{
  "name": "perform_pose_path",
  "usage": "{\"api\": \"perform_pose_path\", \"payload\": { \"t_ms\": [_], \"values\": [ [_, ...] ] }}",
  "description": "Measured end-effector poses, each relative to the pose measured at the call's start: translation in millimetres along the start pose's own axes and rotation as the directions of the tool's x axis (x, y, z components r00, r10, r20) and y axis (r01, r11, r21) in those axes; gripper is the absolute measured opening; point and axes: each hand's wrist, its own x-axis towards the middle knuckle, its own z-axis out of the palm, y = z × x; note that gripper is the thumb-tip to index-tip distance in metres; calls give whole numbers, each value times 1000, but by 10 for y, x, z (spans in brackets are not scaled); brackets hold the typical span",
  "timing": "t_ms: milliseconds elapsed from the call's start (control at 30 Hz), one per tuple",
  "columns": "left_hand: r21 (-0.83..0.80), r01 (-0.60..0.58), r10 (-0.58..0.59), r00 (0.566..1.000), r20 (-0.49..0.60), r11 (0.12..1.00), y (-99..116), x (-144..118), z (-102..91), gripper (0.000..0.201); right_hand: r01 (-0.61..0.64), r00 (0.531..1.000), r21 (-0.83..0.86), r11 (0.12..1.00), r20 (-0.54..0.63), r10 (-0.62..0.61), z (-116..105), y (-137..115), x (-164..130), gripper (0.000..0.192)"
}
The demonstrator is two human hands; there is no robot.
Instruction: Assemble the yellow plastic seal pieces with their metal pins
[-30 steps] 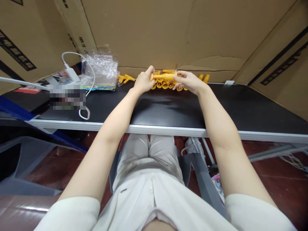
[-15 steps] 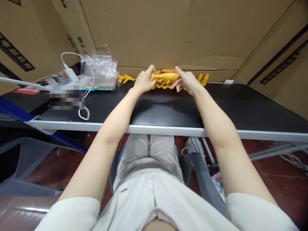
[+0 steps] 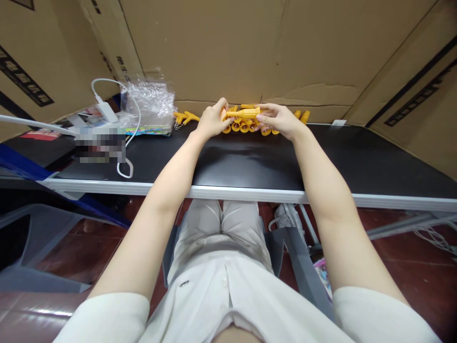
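Note:
Level above the far side of the table, a yellow plastic corkscrew (image 3: 248, 113) with a barrel-shaped body lies between my hands. My left hand (image 3: 211, 121) is closed around its left end, which the fingers partly cover. The fingers of my right hand (image 3: 282, 120) are bent around the wider right end of the barrel. Just beneath sit several yellow hollow barrels (image 3: 244, 127), their round open ends facing me. To the left are yellow T-shaped handles (image 3: 186, 117) with metal spirals. More yellow pieces (image 3: 304, 116) show beyond my right wrist.
The black tabletop (image 3: 250, 162) has a pale metal front edge (image 3: 246, 193). At left are a stack of clear plastic bags (image 3: 148, 105), a white adapter (image 3: 107, 112) with a looping cable, and a blurred-out item (image 3: 100, 145). A cardboard wall (image 3: 228, 52) stands behind.
My right hand has shifted its grip on the barrel's end, its fingers now pointing more to the left and the thumb lower. My left hand keeps its hold.

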Motion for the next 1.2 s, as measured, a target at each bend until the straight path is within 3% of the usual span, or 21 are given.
{"api": "perform_pose_path", "payload": {
  "t_ms": [500,667,733,833,900,1000,1100,1200],
  "values": [
    [25,-13,12,998,54,1000,-4,0,-11,44,13,1000,24,1000,9,-13,-4,-17,13,68],
    [-10,12,-12,1000,11,1000,2,-20,5,40,-20,1000,93,995,-14,21,18,27,42,60],
    [-1,-14,14,999,32,1000,-30,-2,-7,47,-17,999,165,986,-46,25,8,19,60,58],
    [84,-66,65,998,13,994,-148,78,-72,76,59,982,205,977,-186,-20,-25,-63,107,58],
    [246,-49,53,999,-6,968,-258,141,-135,84,118,945,119,986,-318,-75,-19,-144,162,58],
    [503,18,-17,1000,-6,864,-398,178,-211,83,108,887,-165,980,-430,-170,94,-220,282,55],
    [647,66,-124,991,46,760,-441,132,-233,67,50,905,-446,894,-358,-229,291,-188,410,46],
    [693,51,-172,980,105,719,-413,78,-225,56,-6,954,-635,773,-236,-187,472,-104,499,46]
  ]
}}
